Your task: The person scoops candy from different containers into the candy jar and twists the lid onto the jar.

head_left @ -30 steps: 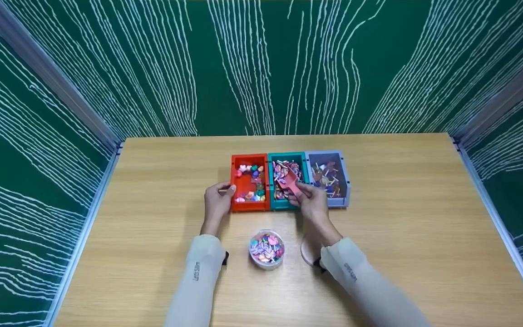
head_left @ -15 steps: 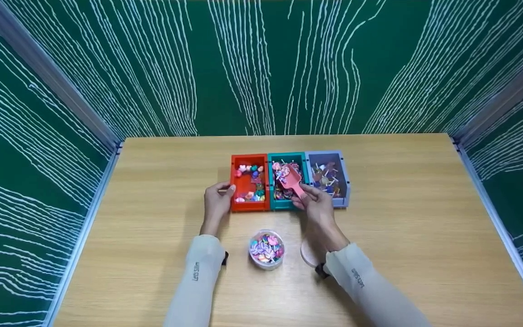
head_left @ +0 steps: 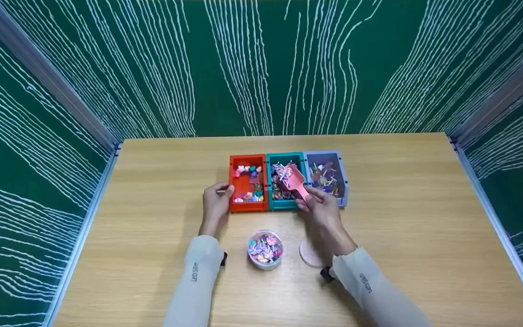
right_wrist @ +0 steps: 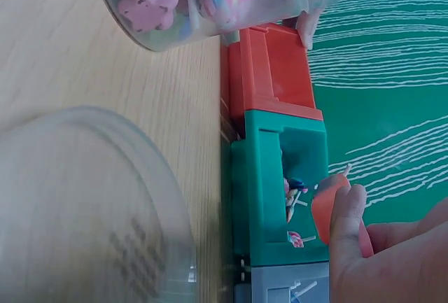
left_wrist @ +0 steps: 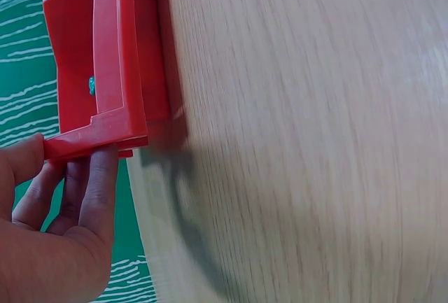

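Observation:
My right hand (head_left: 326, 210) grips the handle of a pink scoop (head_left: 295, 179), which is loaded with small lollipop charms and held over the teal bin (right_wrist: 267, 198). More lollipop charms lie in that bin. At the left end of the row, my left hand (head_left: 216, 203) holds the side wall of the red bin (left_wrist: 108, 44), thumb at the rim and fingers against the outside. Candy-shaped charms lie along the red bin's back, right side and front. Nearer to me stands a clear round jar (head_left: 265, 264) filled with mixed charms.
A grey-blue bin (head_left: 345, 193) with lollipop-like charms adjoins the teal one on the right. Right of the jar, a clear round lid (right_wrist: 105, 212) lies flat on the wooden table (head_left: 425, 218). Green panels with white lines surround the table.
My right hand has lifted the scoop out of the charms and drawn it slightly right and toward me, with lollipop charms in it. My left hand stays on the red bin.

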A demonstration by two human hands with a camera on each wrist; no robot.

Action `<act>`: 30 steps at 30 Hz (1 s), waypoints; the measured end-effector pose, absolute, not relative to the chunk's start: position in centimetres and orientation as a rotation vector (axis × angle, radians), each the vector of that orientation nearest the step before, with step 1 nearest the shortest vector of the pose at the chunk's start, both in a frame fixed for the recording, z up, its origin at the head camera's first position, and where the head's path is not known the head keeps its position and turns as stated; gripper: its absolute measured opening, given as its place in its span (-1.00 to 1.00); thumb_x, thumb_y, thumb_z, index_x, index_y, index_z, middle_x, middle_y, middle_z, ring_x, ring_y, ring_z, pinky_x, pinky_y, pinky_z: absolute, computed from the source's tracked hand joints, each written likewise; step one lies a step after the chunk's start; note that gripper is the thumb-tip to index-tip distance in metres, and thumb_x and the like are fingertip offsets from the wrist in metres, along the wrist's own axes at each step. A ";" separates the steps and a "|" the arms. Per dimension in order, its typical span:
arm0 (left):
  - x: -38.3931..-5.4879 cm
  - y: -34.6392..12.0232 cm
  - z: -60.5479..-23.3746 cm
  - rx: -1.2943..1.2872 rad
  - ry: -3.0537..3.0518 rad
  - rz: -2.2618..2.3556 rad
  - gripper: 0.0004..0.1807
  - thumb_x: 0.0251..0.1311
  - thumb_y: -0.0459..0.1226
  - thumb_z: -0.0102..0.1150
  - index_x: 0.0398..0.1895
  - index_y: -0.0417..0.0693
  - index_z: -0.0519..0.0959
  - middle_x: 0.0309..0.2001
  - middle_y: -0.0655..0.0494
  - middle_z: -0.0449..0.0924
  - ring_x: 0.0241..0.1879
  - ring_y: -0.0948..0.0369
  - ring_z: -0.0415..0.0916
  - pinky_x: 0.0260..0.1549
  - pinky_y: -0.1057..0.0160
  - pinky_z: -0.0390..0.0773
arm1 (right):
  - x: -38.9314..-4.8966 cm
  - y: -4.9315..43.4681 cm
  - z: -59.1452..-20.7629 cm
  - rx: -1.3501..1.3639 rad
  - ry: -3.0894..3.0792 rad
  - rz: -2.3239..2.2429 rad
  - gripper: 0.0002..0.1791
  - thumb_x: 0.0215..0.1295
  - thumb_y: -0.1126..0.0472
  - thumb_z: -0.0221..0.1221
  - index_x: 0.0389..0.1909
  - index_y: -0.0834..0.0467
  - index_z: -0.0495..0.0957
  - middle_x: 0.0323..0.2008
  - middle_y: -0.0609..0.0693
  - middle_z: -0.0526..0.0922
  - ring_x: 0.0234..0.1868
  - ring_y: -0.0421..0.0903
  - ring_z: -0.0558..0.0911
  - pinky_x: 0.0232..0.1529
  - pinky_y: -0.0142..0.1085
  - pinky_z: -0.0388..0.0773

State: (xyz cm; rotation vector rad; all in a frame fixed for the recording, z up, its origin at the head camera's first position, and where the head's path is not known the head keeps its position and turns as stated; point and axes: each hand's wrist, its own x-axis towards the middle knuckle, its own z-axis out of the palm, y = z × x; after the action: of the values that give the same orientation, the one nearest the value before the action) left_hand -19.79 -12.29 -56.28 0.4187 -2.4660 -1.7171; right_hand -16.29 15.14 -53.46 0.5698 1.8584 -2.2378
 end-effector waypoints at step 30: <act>-19.7 -12.3 -55.8 0.339 -2.507 -1.660 -0.78 0.41 -0.45 0.25 0.02 -0.43 0.72 -0.05 -0.27 0.75 -0.11 -0.11 0.71 0.00 -0.04 0.69 | -12.1 18.3 -51.3 0.441 1.780 -2.197 -0.55 0.62 0.49 -0.05 0.45 0.46 0.37 -0.07 0.24 0.80 -0.20 -0.12 0.81 0.00 -0.27 0.75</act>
State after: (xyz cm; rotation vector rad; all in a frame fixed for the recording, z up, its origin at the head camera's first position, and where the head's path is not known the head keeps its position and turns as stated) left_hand -19.68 -12.26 -55.77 0.3390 -2.5068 -1.6598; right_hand -12.11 18.29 -51.31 0.4405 1.7805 -2.1973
